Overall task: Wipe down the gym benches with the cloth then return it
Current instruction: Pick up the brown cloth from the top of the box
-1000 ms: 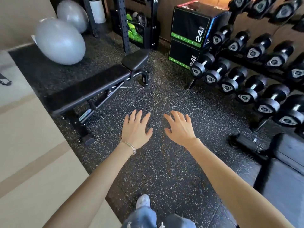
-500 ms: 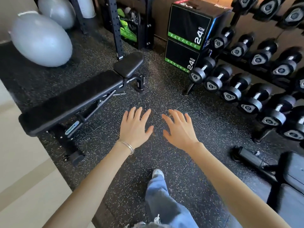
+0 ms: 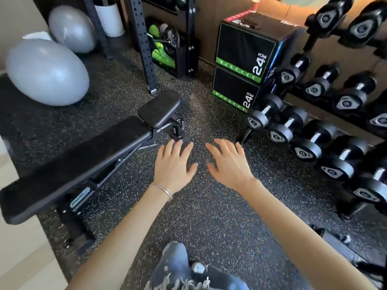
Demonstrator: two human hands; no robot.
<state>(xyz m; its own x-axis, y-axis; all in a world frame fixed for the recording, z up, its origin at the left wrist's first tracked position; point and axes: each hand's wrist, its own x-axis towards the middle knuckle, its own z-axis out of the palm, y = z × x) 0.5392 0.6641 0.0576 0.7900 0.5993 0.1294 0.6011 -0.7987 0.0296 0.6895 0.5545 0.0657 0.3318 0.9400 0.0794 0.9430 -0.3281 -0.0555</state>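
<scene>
The left hand (image 3: 173,164) and right hand (image 3: 228,164) hover empty, fingers spread; one black padded bench (image 3: 83,160) stands just left, speckled rubber floor (image 3: 209,216) open ahead.

- I see one bench (image 3: 88,155) on my left: black, padded, laid flat, running diagonally from the lower-left edge up toward the middle of the view.
- Its long back pad (image 3: 62,174) lies nearest me. The shorter seat pad (image 3: 159,106) sits at the far end, with a narrow gap between them.
- Both pads ride on a black metal frame (image 3: 123,158) carrying a small blue label (image 3: 80,196) I cannot read.
- It stands on the speckled black floor (image 3: 209,216), near foot (image 3: 81,245) close to the mat's edge.
</scene>
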